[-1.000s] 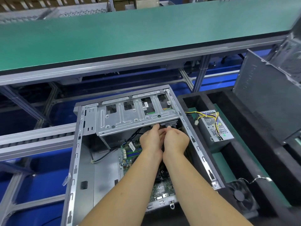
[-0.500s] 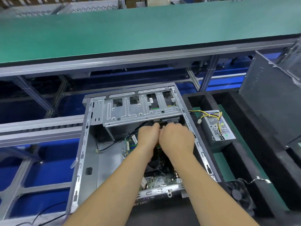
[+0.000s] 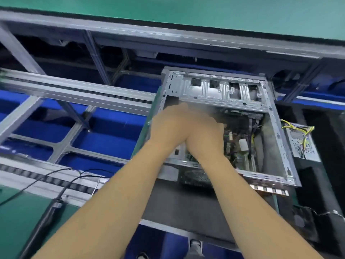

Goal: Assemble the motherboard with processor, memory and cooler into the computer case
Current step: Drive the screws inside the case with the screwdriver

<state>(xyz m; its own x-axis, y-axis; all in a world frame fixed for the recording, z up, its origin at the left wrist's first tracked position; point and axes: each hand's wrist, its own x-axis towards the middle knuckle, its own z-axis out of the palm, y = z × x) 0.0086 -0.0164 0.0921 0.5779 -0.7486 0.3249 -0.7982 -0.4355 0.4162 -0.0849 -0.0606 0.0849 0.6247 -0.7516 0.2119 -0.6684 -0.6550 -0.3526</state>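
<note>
Both hands, left (image 3: 175, 126) and right (image 3: 203, 133), have shifted from the drive cage toward the case (image 3: 280, 146) left side over the motherboard (image 3: 240, 146), suggesting cable work there is finished; blur hides their grip.

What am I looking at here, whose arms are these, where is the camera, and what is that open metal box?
The camera sits on a person's head, looking down, so the two bare arms are theirs. Their left hand and right hand reach together into the open grey metal computer case. The picture is blurred, so whether they hold anything is unclear. Inside lies the green motherboard. To the right sits a silver power supply box with yellow wires. A long green-topped workbench runs behind.
</note>
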